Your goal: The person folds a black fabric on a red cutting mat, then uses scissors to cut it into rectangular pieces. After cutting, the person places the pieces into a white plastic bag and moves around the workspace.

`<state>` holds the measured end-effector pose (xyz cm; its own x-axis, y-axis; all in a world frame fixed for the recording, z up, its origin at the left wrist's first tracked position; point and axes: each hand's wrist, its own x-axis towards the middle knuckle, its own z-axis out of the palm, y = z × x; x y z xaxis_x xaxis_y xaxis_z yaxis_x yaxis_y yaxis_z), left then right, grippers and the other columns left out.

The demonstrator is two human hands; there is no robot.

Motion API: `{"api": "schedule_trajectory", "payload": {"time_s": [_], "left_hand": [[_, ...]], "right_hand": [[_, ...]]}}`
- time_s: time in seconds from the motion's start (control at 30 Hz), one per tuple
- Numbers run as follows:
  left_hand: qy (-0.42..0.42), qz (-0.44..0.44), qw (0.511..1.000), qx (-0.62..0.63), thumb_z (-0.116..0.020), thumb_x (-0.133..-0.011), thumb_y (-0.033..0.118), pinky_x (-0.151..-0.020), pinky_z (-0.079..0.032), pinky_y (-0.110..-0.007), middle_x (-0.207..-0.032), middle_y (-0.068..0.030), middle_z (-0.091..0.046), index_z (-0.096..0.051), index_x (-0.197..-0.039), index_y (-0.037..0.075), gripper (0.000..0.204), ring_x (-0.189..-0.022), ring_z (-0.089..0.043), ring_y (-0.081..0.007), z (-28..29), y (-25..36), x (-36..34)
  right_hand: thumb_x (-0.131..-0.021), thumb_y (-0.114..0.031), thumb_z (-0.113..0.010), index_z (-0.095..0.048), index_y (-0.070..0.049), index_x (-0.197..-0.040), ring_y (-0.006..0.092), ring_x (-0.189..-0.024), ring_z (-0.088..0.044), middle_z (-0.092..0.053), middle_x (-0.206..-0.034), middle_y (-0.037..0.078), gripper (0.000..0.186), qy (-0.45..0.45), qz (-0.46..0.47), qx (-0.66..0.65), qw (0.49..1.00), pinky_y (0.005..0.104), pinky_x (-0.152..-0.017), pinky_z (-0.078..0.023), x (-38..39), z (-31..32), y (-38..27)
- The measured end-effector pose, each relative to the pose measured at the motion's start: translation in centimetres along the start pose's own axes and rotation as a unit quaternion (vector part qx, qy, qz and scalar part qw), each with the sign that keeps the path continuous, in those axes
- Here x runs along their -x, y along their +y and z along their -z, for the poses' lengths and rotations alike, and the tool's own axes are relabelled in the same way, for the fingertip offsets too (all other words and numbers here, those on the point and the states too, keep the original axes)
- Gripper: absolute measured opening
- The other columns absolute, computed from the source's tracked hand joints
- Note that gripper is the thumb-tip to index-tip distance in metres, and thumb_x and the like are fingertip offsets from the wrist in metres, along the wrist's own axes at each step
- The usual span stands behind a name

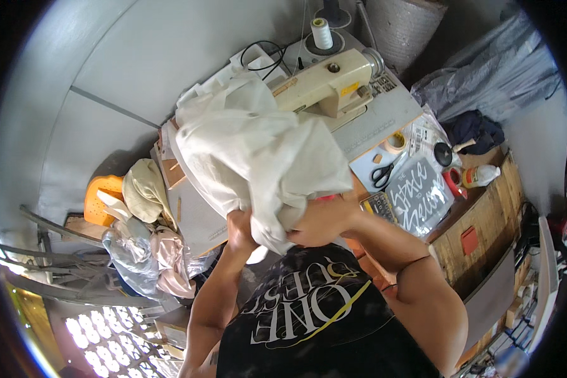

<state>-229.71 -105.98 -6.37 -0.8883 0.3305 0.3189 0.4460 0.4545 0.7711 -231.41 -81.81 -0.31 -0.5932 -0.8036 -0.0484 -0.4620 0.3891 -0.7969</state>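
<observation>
A large piece of white cloth (252, 148) lies bunched over the left part of the sewing machine table and hangs over its near edge. My left hand (240, 230) grips the near edge of the cloth, fingers closed and partly covered by folds. Close by on the right, my right hand (318, 222) is closed on another gathered part of the same cloth. Beyond the cloth stands a cream sewing machine (324, 82); its needle end is hidden behind the fabric. White thread on a spool (321, 33) stands behind the machine.
Right of the table (384, 126) lie black-handled scissors (382, 175), a tape roll (395, 142), a grey printed bag (419, 195) and a bottle (481, 176). At left, an orange chair (101, 192) bears fabric, with plastic-wrapped cloth (129, 252) nearby. A wrapped roll (406, 28) stands behind.
</observation>
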Motion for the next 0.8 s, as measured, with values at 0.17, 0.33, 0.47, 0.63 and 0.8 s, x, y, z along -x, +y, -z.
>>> {"api": "schedule_trajectory", "payload": {"time_s": [0.17,0.33,0.47,0.63,0.8], "left_hand": [[0.116,-0.155,0.974,-0.121,-0.08,-0.067,0.013,-0.073,-0.058,-0.044,-0.085,-0.0157,-0.074,-0.073,-0.109,0.002,0.044,-0.071,-0.073,-0.0352,5.1,0.5,-1.3],[0.161,-0.069,0.961,-0.214,-0.079,-0.068,0.012,-0.071,-0.057,-0.043,-0.083,-0.0149,-0.073,-0.073,-0.108,0.001,0.042,-0.07,-0.072,-0.0337,9.1,-3.4,0.1],[0.139,-0.049,0.954,-0.261,-0.078,-0.068,0.01,-0.07,-0.057,-0.042,-0.081,-0.0142,-0.073,-0.073,-0.107,0.001,0.04,-0.069,-0.072,-0.0325,10.1,-4.0,1.7],[0.128,-0.124,0.956,-0.232,-0.078,-0.068,0.009,-0.067,-0.057,-0.038,-0.079,-0.0137,-0.072,-0.073,-0.108,0.002,0.04,-0.067,-0.071,-0.0299,9.7,0.0,0.9],[0.164,-0.083,0.955,-0.234,-0.074,-0.074,0.007,-0.069,-0.057,-0.038,-0.082,-0.0118,-0.073,-0.074,-0.107,0.001,0.034,-0.071,-0.071,-0.0251,9.6,2.2,-0.3]], "right_hand": [[-0.086,-0.03,-0.072,-0.074,-0.005,-0.107,0.03,-0.089,-0.074,-0.074,-0.092,0.016,0.033,0.046,0.071,-0.226,0.97,0.0379,-0.073,-0.058,3.8,16.6,5.0],[-0.09,-0.023,-0.065,-0.071,0.002,-0.103,0.0323,-0.098,-0.073,-0.073,-0.106,0.019,0.029,0.234,-0.188,0.001,0.954,0.0423,-0.085,-0.057,-10.9,17.7,12.0],[-0.086,-0.026,-0.067,-0.072,0.001,-0.108,0.0373,-0.114,-0.066,-0.07,-0.117,0.021,0.035,0.224,-0.235,0.227,0.918,0.0463,-0.094,-0.055,-16.1,15.5,13.8],[-0.084,-0.011,-0.065,-0.074,-0.004,-0.097,0.0324,-0.095,-0.072,-0.074,-0.096,0.017,0.018,0.375,-0.209,0.042,0.902,0.0425,-0.085,-0.058,-14.3,18.9,12.2],[-0.091,-0.001,-0.056,-0.068,-0.002,-0.095,0.0197,-0.086,-0.068,-0.07,-0.088,0.007,0.013,0.403,-0.076,-0.429,0.805,0.0344,-0.076,-0.055,-16.9,19.4,6.6]]}}
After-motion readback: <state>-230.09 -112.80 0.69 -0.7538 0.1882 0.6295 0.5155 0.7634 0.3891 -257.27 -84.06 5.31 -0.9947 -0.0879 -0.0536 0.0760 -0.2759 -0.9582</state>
